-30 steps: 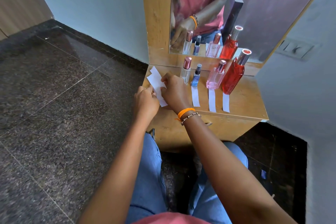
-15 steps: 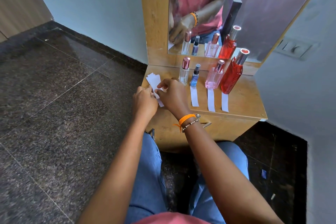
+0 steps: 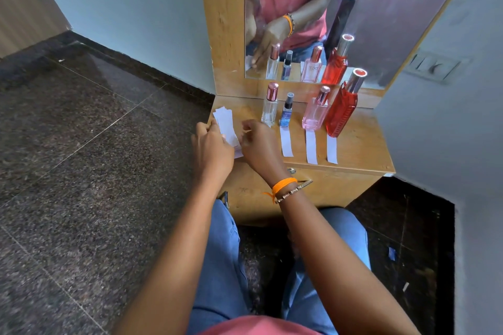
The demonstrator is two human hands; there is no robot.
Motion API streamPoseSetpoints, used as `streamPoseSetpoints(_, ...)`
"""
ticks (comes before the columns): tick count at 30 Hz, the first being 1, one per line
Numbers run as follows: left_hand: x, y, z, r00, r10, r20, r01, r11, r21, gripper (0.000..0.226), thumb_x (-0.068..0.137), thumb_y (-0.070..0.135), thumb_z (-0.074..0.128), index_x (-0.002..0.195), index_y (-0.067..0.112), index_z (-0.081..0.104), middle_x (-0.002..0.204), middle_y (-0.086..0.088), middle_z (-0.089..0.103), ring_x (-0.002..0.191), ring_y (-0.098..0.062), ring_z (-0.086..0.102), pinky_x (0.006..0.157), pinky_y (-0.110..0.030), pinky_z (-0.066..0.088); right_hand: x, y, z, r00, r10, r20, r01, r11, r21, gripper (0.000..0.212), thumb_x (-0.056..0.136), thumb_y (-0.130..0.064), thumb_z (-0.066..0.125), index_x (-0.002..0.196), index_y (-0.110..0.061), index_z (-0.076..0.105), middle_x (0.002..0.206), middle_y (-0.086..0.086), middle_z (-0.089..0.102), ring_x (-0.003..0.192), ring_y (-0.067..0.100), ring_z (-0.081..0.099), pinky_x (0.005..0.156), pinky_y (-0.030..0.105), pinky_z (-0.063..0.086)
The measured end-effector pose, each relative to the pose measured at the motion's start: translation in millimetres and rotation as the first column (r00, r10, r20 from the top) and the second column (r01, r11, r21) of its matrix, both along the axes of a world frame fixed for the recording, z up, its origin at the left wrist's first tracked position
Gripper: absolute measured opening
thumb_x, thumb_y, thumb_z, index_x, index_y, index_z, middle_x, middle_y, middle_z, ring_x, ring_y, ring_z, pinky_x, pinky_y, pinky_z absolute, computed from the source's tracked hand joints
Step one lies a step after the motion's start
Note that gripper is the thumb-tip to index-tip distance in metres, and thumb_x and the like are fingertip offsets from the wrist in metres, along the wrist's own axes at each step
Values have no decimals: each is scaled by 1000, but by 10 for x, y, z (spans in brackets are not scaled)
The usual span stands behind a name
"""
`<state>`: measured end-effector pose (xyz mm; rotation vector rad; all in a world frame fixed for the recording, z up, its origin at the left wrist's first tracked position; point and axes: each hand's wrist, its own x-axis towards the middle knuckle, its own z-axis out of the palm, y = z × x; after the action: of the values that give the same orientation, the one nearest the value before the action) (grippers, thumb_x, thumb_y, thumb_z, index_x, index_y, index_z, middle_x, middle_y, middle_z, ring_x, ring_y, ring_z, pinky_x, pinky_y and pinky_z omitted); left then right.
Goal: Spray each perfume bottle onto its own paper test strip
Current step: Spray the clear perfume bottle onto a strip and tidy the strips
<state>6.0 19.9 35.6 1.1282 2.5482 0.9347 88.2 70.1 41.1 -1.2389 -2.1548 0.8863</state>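
Several perfume bottles stand in a row on the wooden shelf (image 3: 362, 141): a clear bottle (image 3: 270, 108), a small blue bottle (image 3: 286, 111), a pink bottle (image 3: 315, 111) and a tall red bottle (image 3: 342, 106). White paper strips lie in front of the blue bottle (image 3: 286, 142), the pink bottle (image 3: 311, 147) and the red bottle (image 3: 332, 150). My left hand (image 3: 212, 149) holds a stack of paper strips (image 3: 227, 125) at the shelf's left edge. My right hand (image 3: 260, 145) pinches at the same stack, just in front of the clear bottle.
A mirror (image 3: 381, 8) behind the bottles reflects them and the person. The shelf tops a small wooden cabinet (image 3: 326, 193) between a blue wall and a grey wall with a switch plate (image 3: 435, 65). Dark granite floor lies to the left. My knees sit under the cabinet.
Both hands have kept working the stack of strips at the shelf's left edge; my right hand shifted slightly back and the stack now fans out more upright.
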Motion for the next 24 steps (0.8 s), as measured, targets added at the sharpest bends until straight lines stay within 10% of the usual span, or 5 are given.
streamPoseSetpoints(9, 371, 438, 93, 968, -219, 125, 192, 962, 196, 60, 86, 14, 64, 140, 10, 38, 130, -8, 49, 118, -23, 51, 97, -34, 42, 617, 138, -101, 951, -295, -90, 303, 948, 97, 21, 86, -2, 56, 105, -4, 65, 101, 14, 64, 92, 29, 61, 77, 35, 47)
streamPoseSetpoints(24, 319, 756, -14, 952, -196, 236, 140, 962, 234, 29, 85, 5, 63, 114, 7, 62, 113, -12, 67, 107, -25, 60, 92, -42, 49, 503, 98, -393, 926, -197, 323, 65, 924, 377, 30, 93, 2, 45, 121, -3, 55, 123, 14, 59, 107, 32, 44, 86, 35, 43)
